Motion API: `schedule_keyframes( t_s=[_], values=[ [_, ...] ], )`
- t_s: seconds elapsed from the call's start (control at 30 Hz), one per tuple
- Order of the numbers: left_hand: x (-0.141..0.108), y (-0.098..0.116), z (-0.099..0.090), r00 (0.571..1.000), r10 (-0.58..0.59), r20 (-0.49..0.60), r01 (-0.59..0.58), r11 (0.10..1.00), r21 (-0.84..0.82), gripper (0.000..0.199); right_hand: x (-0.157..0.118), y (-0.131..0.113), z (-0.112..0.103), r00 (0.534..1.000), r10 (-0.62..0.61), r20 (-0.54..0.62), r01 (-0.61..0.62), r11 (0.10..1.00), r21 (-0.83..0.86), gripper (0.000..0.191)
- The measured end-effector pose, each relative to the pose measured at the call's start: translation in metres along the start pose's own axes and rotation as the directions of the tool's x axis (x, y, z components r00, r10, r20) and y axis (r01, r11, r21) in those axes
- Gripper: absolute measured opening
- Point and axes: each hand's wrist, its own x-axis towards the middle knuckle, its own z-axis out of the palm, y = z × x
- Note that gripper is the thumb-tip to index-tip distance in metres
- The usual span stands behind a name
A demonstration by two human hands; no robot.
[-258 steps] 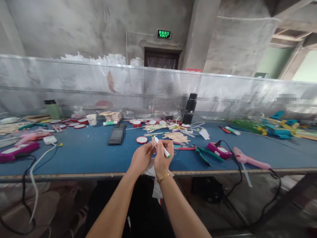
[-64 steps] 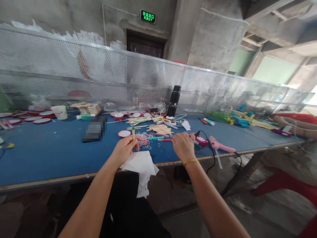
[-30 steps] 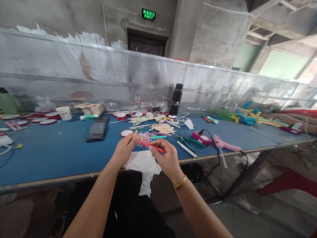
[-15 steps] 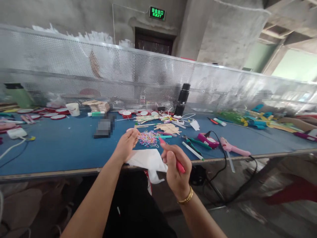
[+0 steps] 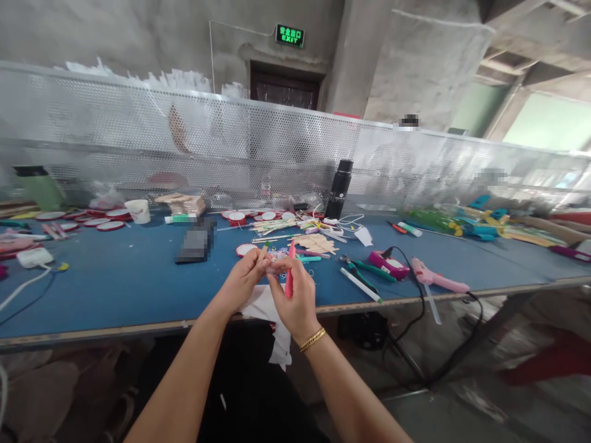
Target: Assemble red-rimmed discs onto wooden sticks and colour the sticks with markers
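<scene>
My left hand is closed on a thin wooden craft stick with a green end pointing up. Against its fingertips rest the fingers of my right hand, which also grips a pink pen standing upright in the palm. Whether the right fingertips pinch anything small cannot be made out. Just behind the hands lies a pile of small pastel rubber bands, partly covered by them. A white tissue hangs over the table edge beneath my hands. A small red-rimmed white disc sits beside my left hand.
Craft sticks lie behind the pile. Rightward are green-handled pliers, a white marker, a purple box and a pink glue gun. A phone lies left; a black bottle stands behind.
My right hand has moved left and up to meet my left hand, and the pen has turned more upright. The tissue's hanging part has shifted. The view has tilted slightly.
</scene>
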Motion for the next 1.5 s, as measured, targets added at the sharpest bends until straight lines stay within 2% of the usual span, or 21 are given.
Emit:
schedule_keyframes(
  t_s=[0.1,0.2,0.27,0.37,0.5,0.63,0.73,0.8,0.87,0.97,1.03,1.1,1.23,1.37,1.5],
  values=[
    [0.0,0.003,0.003,1.0,0.014,-0.014,-0.013,0.999,0.032,0.042,0.001,0.005,-0.009,0.999,-0.044,-0.006,0.044,0.996,-0.074,0.011],
    [0.0,0.004,0.005,0.994,-0.078,-0.07,0.075,0.996,-0.045,0.04,0.009,0.025,-0.032,1.0,-0.001,-0.011,-0.002,0.959,-0.283,0.012],
    [0.0,0.005,0.007,0.985,-0.153,-0.075,0.145,0.984,-0.108,0.039,0.017,0.043,-0.052,0.994,0.107,-0.031,-0.109,0.875,-0.472,0.016],
    [0.001,0.005,0.007,0.985,-0.165,-0.041,0.161,0.983,-0.086,0.034,0.03,0.066,-0.077,0.949,0.314,-0.04,-0.25,0.667,-0.702,0.023],
    [-0.001,0.005,0.005,0.992,-0.127,0.009,0.127,0.992,-0.005,0.03,0.039,0.079,-0.084,0.911,0.411,0.039,-0.185,0.491,-0.852,0.025],
    [-0.002,0.003,0.003,0.994,-0.113,-0.002,0.113,0.99,0.086,0.031,0.037,0.08,-0.078,0.898,0.437,0.047,-0.161,0.427,-0.89,0.021],
    [-0.001,0.001,0.002,0.998,-0.057,-0.041,0.06,0.994,0.097,0.031,0.032,0.079,-0.081,0.915,0.402,0.017,-0.178,0.443,-0.879,0.014],
    [0.0,0.001,0.003,0.998,-0.023,-0.06,0.029,0.994,0.104,0.03,0.028,0.075,-0.084,0.947,0.319,-0.033,-0.2,0.509,-0.837,0.014],
    [0.001,0.001,0.004,0.997,-0.005,-0.08,0.014,0.994,0.11,0.03,0.022,0.067,-0.084,0.98,0.173,-0.099,-0.19,0.652,-0.734,0.018],
    [0.001,0.003,0.006,0.995,-0.02,-0.096,0.03,0.994,0.107,0.032,0.01,0.048,-0.071,0.99,-0.033,-0.136,-0.03,0.898,-0.439,0.025],
    [0.0,0.006,0.006,0.994,-0.044,-0.099,0.056,0.992,0.114,0.032,0.002,0.033,-0.055,0.989,-0.094,-0.11,0.065,0.968,-0.243,0.03],
    [-0.002,0.009,0.006,0.993,-0.061,-0.1,0.075,0.987,0.145,0.03,-0.005,0.021,-0.038,0.988,-0.092,-0.127,0.075,0.988,-0.133,0.032],
    [-0.005,0.01,0.006,0.996,-0.046,-0.082,0.061,0.982,0.181,0.032,-0.009,0.001,-0.011,0.965,-0.053,-0.256,0.053,0.999,-0.009,0.028],
    [-0.005,0.007,0.006,0.993,0.0,-0.117,0.017,0.99,0.14,0.034,-0.005,-0.017,0.002,0.941,-0.075,-0.33,0.109,0.99,0.085,0.013],
    [-0.006,0.008,0.005,0.982,0.015,-0.189,0.003,0.995,0.098,0.035,-0.001,-0.028,0.011,0.929,-0.001,-0.37,0.071,0.982,0.176,0.008]
  ],
)
